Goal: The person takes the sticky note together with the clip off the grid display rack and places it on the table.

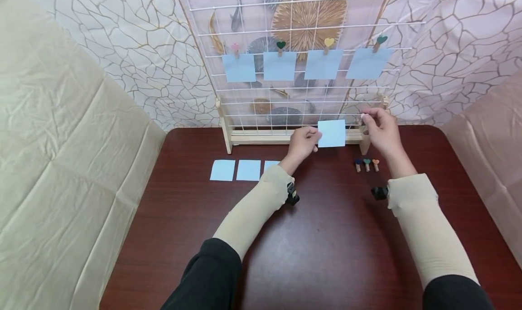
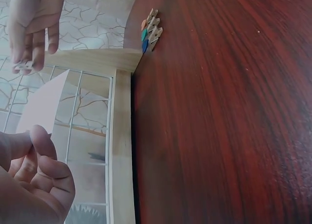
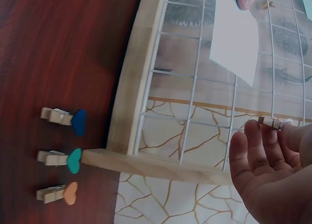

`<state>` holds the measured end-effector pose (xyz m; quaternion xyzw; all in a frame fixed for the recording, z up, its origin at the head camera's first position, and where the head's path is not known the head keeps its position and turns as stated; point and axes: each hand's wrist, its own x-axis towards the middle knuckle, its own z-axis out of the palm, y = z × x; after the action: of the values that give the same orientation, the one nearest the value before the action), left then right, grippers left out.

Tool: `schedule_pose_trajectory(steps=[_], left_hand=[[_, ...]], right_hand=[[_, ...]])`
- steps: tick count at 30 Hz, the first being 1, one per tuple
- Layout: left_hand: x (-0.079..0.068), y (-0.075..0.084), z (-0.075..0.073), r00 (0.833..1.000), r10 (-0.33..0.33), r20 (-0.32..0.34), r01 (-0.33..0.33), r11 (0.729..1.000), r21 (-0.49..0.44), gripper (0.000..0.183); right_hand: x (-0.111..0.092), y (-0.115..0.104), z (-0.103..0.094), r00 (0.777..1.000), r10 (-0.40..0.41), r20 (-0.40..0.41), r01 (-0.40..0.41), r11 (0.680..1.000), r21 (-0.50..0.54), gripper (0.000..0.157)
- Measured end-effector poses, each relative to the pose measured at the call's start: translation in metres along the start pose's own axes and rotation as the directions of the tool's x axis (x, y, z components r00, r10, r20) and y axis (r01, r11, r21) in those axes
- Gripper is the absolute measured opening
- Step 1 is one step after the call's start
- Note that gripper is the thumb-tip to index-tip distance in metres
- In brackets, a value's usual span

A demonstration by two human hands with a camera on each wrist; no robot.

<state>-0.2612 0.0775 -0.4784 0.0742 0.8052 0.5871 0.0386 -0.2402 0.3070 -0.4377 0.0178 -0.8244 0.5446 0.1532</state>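
Observation:
My left hand (image 1: 303, 142) pinches a light blue paper square (image 1: 332, 134) by its left edge, upright in front of the grid's lower right. Between thumb and fingers, my right hand (image 1: 382, 131) holds a small wooden clothespin (image 3: 270, 122) with a whitish decoration, just right of the paper. Behind both hands stands a white wire grid (image 1: 302, 115) on a wooden base (image 1: 261, 138). Higher on the grid, several blue paper squares (image 1: 279, 66) hang from heart-topped clothespins.
On the dark red table (image 1: 318, 237), three blue paper squares (image 1: 248, 170) lie in a row at left, the last partly behind my left arm. Three clothespins with blue, green and orange hearts (image 3: 70, 193) lie at right. Cloth panels (image 1: 73, 142) flank the table.

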Motion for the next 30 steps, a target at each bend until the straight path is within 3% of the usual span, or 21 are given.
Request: schedule_pose_trajectory(steps=[8, 21, 30], left_hand=[[-0.011, -0.009, -0.004, 1.0, -0.023, 0.007, 0.023, 0.999, -0.047, 0.024], [-0.015, -0.017, -0.009, 0.999, -0.032, -0.001, 0.032, 0.998, -0.046, 0.021], [-0.023, -0.02, -0.012, 0.998, -0.068, 0.015, 0.068, 0.998, -0.017, 0.024]], right_hand=[[-0.008, 0.013, -0.009, 0.999, 0.05, 0.015, -0.049, 0.996, -0.074, 0.037], [-0.019, 0.029, -0.015, 0.998, 0.056, -0.02, -0.057, 0.996, -0.064, 0.035], [-0.03, 0.042, -0.021, 0.993, 0.108, -0.046, -0.11, 0.993, -0.036, 0.037]])
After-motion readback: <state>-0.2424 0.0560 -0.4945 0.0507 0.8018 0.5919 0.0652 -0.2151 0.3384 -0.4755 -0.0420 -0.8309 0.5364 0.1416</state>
